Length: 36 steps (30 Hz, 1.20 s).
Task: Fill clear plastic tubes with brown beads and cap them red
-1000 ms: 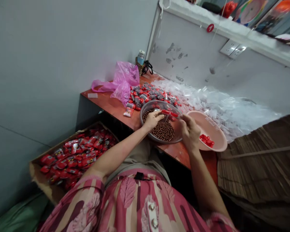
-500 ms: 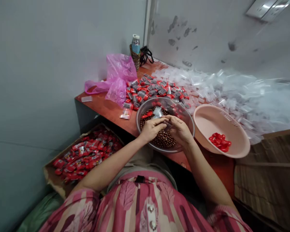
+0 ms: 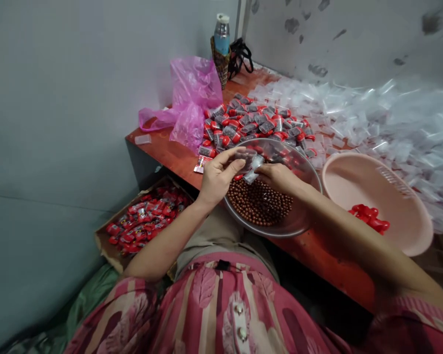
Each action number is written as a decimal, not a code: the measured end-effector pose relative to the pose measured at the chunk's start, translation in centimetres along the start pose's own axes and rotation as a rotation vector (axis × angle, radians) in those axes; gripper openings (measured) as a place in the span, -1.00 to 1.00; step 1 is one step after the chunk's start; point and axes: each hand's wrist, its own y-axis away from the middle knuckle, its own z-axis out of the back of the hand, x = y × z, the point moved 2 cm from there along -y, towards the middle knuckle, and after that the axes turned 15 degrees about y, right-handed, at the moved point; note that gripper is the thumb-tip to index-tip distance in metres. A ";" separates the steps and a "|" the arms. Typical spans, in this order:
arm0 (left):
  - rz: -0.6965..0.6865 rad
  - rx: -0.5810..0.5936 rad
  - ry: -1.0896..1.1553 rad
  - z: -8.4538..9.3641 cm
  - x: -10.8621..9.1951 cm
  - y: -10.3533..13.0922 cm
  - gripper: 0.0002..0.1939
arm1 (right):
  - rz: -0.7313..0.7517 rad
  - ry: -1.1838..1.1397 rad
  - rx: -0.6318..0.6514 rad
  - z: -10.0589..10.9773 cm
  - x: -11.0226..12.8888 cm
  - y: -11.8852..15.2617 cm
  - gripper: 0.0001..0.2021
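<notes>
My left hand (image 3: pixel 217 178) is closed around a small clear plastic container (image 3: pixel 245 159), held over the left side of a metal bowl (image 3: pixel 310 221). Round brown balls (image 3: pixel 260 201), like candy or beads, fill the bowl's near part. More clear plastic containers (image 3: pixel 251 176) lie in the bowl just below that one. My right hand (image 3: pixel 280 178) has its fingers pinched on the edge of one of these, palm down. Red caps (image 3: pixel 294 161) lie against the bowl's far side, and a bit of red shows under my left fingers.
Filled red-capped containers (image 3: pixel 251 120) are piled behind the bowl, and empty clear ones (image 3: pixel 384 113) at the right. A pink basin (image 3: pixel 384 182) holds red pieces. A pink plastic bag (image 3: pixel 195 88) and a bottle (image 3: pixel 222 34) stand behind; a carton (image 3: pixel 107 241) of red packets sits lower left.
My hands were together over the bowl and have moved apart. The left has gone up and left with the container; the right has come to the clear containers in the bowl. The view has shifted.
</notes>
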 end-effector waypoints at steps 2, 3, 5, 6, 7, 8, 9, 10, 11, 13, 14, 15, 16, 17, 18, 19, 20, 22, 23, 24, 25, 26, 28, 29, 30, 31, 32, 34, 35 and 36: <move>0.011 -0.050 0.040 0.3 0.5 0.2 -0.66 | 0.082 0.145 -0.010 -0.1 1.2 -0.6 -0.72; 0.016 -0.072 0.059 0.3 0.9 0.3 -0.65 | 0.116 0.193 -0.023 -0.2 1.7 -0.9 -0.71; 0.014 -0.104 0.085 0.4 1.5 0.5 -0.65 | 0.184 0.236 -0.058 -0.3 2.7 -1.8 -0.71; 0.010 -0.114 0.091 0.4 1.7 0.5 -0.65 | 0.213 0.238 -0.072 -0.4 3.1 -2.4 -0.71; 0.006 -0.121 0.094 0.4 2.0 0.5 -0.65 | 0.237 0.235 -0.074 -0.6 3.4 -3.0 -0.71; 0.007 -0.124 0.097 0.4 2.2 0.5 -0.64 | 0.255 0.221 -0.063 -0.9 3.7 -3.6 -0.72; 0.014 -0.127 0.101 0.3 2.4 0.5 -0.63 | 0.265 0.199 -0.047 -1.2 3.8 -4.1 -0.73; 0.027 -0.129 0.107 0.2 2.6 0.5 -0.63 | 0.266 0.173 -0.031 -1.4 3.8 -4.6 -0.75; 0.043 -0.129 0.117 0.1 2.8 0.6 -0.63 | 0.263 0.156 -0.018 -1.6 3.7 -4.8 -0.77; 0.083 -0.127 0.142 -0.1 3.3 0.7 -0.63 | 0.198 0.112 -0.030 -1.5 2.9 -4.8 -0.80; 0.102 -0.127 0.152 -0.2 3.5 0.8 -0.63 | 0.130 0.055 -0.058 -1.2 2.3 -4.6 -0.81; 0.118 -0.127 0.159 -0.2 3.7 0.9 -0.63 | 0.039 -0.041 -0.093 -0.9 1.5 -4.2 -0.80; 0.131 -0.126 0.159 -0.2 3.8 1.0 -0.63 | -0.068 -0.175 -0.129 -0.5 0.6 -3.6 -0.78; 0.144 -0.125 0.156 -0.3 4.0 1.0 -0.62 | -0.177 -0.327 -0.159 -0.3 -0.2 -3.0 -0.77; 0.155 -0.121 0.156 -0.3 4.1 0.9 -0.62 | -0.274 -0.460 -0.177 -0.1 -1.0 -2.3 -0.76; 0.166 -0.115 0.161 -0.2 4.1 0.9 -0.62 | -0.346 -0.536 -0.175 0.0 -1.6 -1.7 -0.75; 0.175 -0.112 0.173 -0.2 4.2 0.8 -0.62 | -0.400 -0.541 -0.153 0.0 -2.1 -1.1 -0.76; 0.184 -0.126 0.206 -0.1 4.2 0.6 -0.62 | -0.446 -0.374 -0.071 -0.2 -2.7 -0.2 -0.79; 0.184 -0.139 0.220 0.0 4.3 0.5 -0.61 | -0.430 -0.245 -0.021 -0.3 -2.8 0.2 -0.80; 0.182 -0.151 0.228 0.0 4.3 0.5 -0.60 | -0.383 -0.120 0.024 -0.3 -2.8 0.5 -0.80; 0.182 -0.157 0.229 0.1 4.3 0.4 -0.60 | -0.308 -0.014 0.059 -0.3 -2.7 0.6 -0.79; 0.181 -0.155 0.225 0.1 4.4 0.4 -0.59 | -0.218 0.068 0.081 -0.3 -2.5 0.7 -0.78; 0.177 -0.146 0.212 0.2 4.4 0.2 -0.60 | -0.036 0.173 0.095 0.0 -1.7 0.6 -0.76; 0.172 -0.146 0.207 0.2 4.4 0.0 -0.60 | 0.035 0.204 0.086 0.2 -1.2 0.4 -0.75; 0.165 -0.149 0.204 0.3 4.4 -0.1 -0.60 | 0.091 0.223 0.067 0.4 -0.7 0.1 -0.73; 0.156 -0.155 0.204 0.4 4.5 -0.4 -0.60 | 0.140 0.232 0.040 0.6 -0.1 -0.3 -0.71; 0.146 -0.163 0.207 0.5 4.5 -0.6 -0.59 | 0.188 0.236 0.008 0.7 0.5 -0.8 -0.68; 0.127 -0.178 0.215 0.7 4.5 -1.0 -0.59 | 0.264 0.248 -0.046 0.6 1.8 -1.8 -0.68; 0.117 -0.184 0.219 0.7 4.6 -1.1 -0.59 | 0.283 0.260 -0.058 0.4 2.3 -2.4 -0.70; 0.109 -0.188 0.223 0.8 4.6 -1.2 -0.59 | 0.289 0.273 -0.060 0.0 2.8 -2.9 -0.72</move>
